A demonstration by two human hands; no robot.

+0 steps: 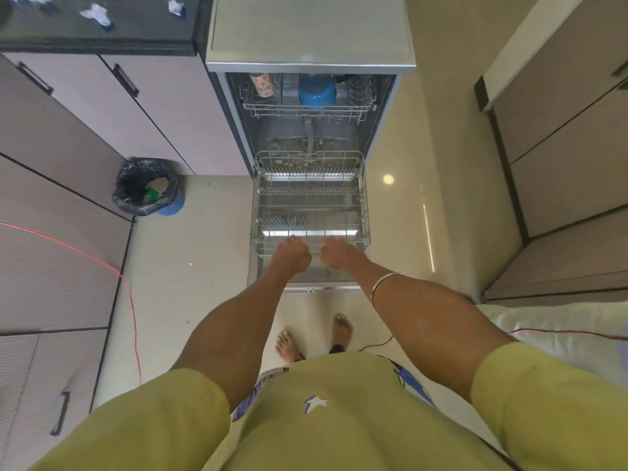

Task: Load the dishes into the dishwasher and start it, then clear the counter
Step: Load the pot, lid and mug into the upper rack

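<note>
The dishwasher (311,56) stands open between pale cabinets, its door folded flat toward the person; the lower rack (309,202) is pulled out over that door and looks bare of dishes, though its far end is hard to read; the upper rack (307,100) sits back inside the tub and carries a blue pot (316,91) near its middle and a patterned cup (262,85) lying toward its left side. Both arms reach straight down and forward — the left hand (293,254) and the right hand (336,253) lie side by side at the near rim of the lower rack, close together but not touching each other; the fingers of each hand are curled down over the front wire, so both grip the rack's near edge, knuckles up. A thin bangle (385,283) circles the right forearm; the sleeves and shirt are yellow-green; two bare feet show on the tiled floor (204,266) just behind the door's edge. To the left, beside the cabinets, stands a small bin (146,186) lined with a black bag, with scraps inside; a red cord (134,321) trails across the floor near it. At top left, the dark bench (102,32) bears crumpled bits of white paper (97,14) — what else lies there is out of view.
</note>
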